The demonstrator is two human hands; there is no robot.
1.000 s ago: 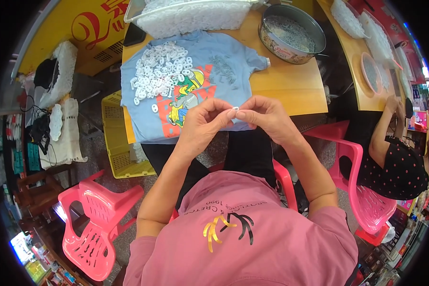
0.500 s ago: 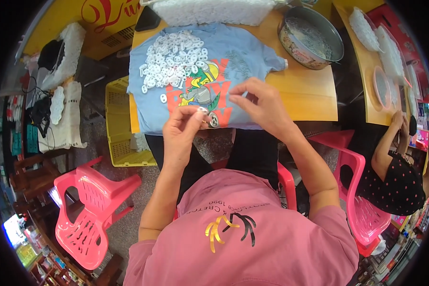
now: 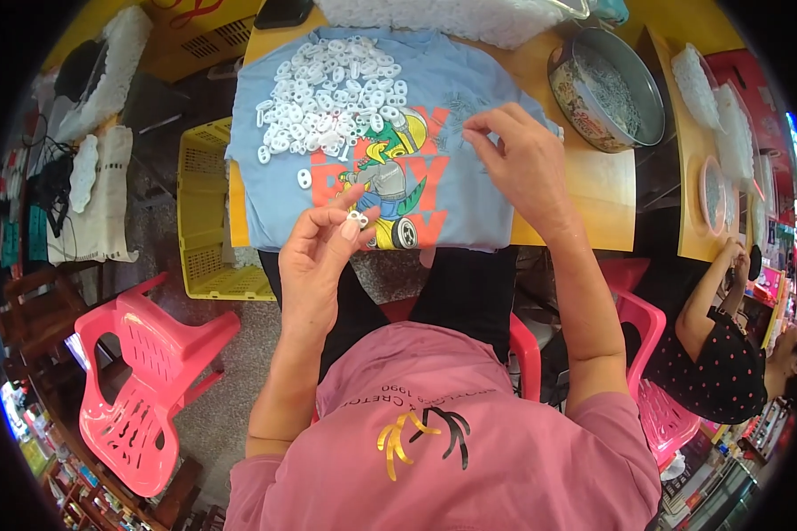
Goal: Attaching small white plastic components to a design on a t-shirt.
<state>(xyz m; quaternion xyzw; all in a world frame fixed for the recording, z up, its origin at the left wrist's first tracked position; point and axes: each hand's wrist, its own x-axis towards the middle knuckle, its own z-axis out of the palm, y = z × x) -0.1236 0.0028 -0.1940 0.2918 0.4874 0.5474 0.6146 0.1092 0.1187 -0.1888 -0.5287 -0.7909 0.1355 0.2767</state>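
Over the near part of the blue shirt (image 3: 264,208), left hand (image 3: 314,257) pinches one white two-hole piece (image 3: 358,219) between thumb and fingers, holes facing my camera. My read: gripped low so both holes are clear of the fingertips.

Right hand (image 3: 530,168) is out at the thin grey bits (image 3: 454,104), thumb and index nearly together. Can't tell from my feed whether they pinch anything.

Layout makes sense to me: white heap (image 3: 328,93) on the shirt's left, grey bits on its right, so each hand probably has its own supply within reach. Shirt over the table (image 3: 607,181) likely stops small parts sliding. One loose piece (image 3: 305,179) lies just off the heap.

Containers: round tin (image 3: 584,115) at table right, printed wall, grey fill (image 3: 609,88), looks like more of the same bits. Bin (image 3: 583,12) at the far edge is cropped; white lumpy contents, probably more pieces. Yellow crate (image 3: 189,208) sits beside the table on the left, something whitish low inside, too obscured to identify.
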